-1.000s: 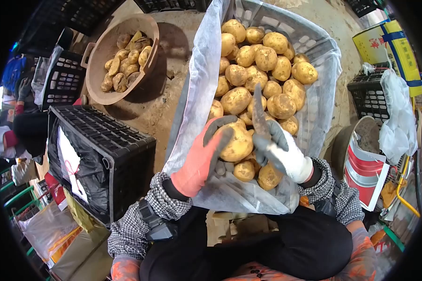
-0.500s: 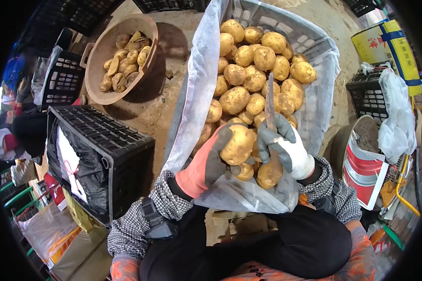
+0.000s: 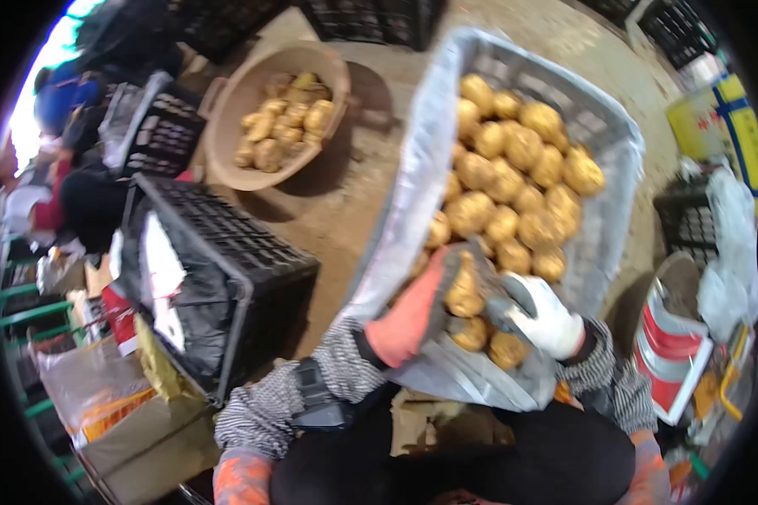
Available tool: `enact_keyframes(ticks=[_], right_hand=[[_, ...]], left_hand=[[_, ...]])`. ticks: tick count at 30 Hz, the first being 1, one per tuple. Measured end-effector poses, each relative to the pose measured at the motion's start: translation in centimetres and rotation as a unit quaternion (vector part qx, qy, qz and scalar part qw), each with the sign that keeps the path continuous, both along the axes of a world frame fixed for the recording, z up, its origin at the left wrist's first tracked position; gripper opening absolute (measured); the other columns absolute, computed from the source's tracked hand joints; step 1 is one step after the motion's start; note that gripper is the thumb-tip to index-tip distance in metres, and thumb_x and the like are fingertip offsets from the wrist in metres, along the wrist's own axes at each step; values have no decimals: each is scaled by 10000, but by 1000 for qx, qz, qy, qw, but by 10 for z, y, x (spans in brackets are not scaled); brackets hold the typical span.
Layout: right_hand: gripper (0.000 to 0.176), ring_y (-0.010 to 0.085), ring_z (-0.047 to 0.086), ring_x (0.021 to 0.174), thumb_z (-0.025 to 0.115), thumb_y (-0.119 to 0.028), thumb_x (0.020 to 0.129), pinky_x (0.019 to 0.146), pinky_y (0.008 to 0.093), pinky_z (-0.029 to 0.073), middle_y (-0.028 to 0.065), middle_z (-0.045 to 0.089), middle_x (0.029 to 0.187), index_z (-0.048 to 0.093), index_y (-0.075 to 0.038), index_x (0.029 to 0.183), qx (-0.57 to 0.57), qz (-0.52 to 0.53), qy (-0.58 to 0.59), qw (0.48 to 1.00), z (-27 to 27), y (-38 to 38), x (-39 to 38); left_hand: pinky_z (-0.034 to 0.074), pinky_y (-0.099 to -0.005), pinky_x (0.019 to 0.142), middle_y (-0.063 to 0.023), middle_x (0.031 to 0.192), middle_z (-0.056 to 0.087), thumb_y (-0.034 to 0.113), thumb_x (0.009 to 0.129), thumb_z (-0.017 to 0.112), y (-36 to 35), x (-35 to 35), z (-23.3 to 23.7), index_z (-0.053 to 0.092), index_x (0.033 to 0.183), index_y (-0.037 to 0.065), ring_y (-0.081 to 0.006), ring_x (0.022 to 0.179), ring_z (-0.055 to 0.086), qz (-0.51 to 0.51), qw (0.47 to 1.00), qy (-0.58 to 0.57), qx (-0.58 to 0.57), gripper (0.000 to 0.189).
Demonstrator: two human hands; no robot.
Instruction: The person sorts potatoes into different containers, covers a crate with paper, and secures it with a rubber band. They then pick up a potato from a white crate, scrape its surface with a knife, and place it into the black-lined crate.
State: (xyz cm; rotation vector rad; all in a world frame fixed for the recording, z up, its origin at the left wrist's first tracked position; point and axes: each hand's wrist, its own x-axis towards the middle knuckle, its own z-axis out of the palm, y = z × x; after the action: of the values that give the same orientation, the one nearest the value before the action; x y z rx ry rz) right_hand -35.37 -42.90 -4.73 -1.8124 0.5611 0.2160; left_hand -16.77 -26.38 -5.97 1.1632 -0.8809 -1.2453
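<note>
Because the view is blurred around the gloves, we read this moment from the larger shapes. Our left hand (image 3: 417,307), in a coral glove with a dark palm, is clamped round a potato (image 3: 464,290), with the fingers on its far side. We have that potato up over the near end of a crate with a pale fabric liner (image 3: 619,202), just above the loose potatoes (image 3: 505,181) lying inside. Our right hand (image 3: 545,316), in a white glove with grey fingers, is close beside it, its fingers bent together on what looks like a knife (image 3: 485,275); the handle is hidden, and we cannot tell which way the edge faces or whether the blade touches the skin.

To do this well, we would keep the left grip firm but low on the potato, leaving the side toward the blade bare and our fingertips out of its path. We would judge it safer to turn the potato to meet the knife, with short, light strokes of the right wrist. Working over the crate seems sensible, provided that the point stays clear of the thin liner, which could snag or tear. A brown basin (image 3: 234,114) with more potatoes (image 3: 269,156) stands ahead to our left, beyond a black plastic crate (image 3: 274,324).
</note>
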Motion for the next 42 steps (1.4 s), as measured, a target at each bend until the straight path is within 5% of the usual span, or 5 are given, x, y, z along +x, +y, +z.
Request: enact_keyframes(ticks=[15,19,31,35,42], right_hand=[[338,270,621,711,552,-158,839,656,337,512,133,636,813,544,67,1091,180,-91,-11,979,2,2,22],[332,114,562,629,548,-240,912,575,261,477,70,598,771,527,39,1091,223,-54,-16,973,15,3,23],[449,120,597,654,526,-210,890,586,264,495,85,630,789,489,72,1239,275,-58,25,959,18,-8,26],[349,109,603,666,557,-231,895,555,256,487,47,605,775,536,-29,1179,361,32,14,932,6,-8,18],[308,124,525,576,505,-370,939,521,235,456,59,525,757,488,-70,1005,317,-231,-250,885,5,-28,3]], left_hand=[[224,-374,1166,-295,1532,84,-80,745,445,15,-3,-34,176,1489,13,-388,1415,220,-40,930,-364,24,796],[306,-330,1107,-146,1422,358,129,931,432,-11,-7,8,303,1420,23,-237,1322,377,68,886,423,180,517],[450,-383,964,-118,1365,406,158,948,573,-14,-3,4,242,1485,124,-239,1236,441,53,931,316,172,632],[477,-394,921,-134,1324,471,338,941,578,-3,0,1,329,1422,115,-287,1126,546,37,934,-337,-110,585],[590,-455,751,-207,1266,508,398,856,664,27,40,57,386,1342,123,-361,1033,615,197,945,255,-57,624]])
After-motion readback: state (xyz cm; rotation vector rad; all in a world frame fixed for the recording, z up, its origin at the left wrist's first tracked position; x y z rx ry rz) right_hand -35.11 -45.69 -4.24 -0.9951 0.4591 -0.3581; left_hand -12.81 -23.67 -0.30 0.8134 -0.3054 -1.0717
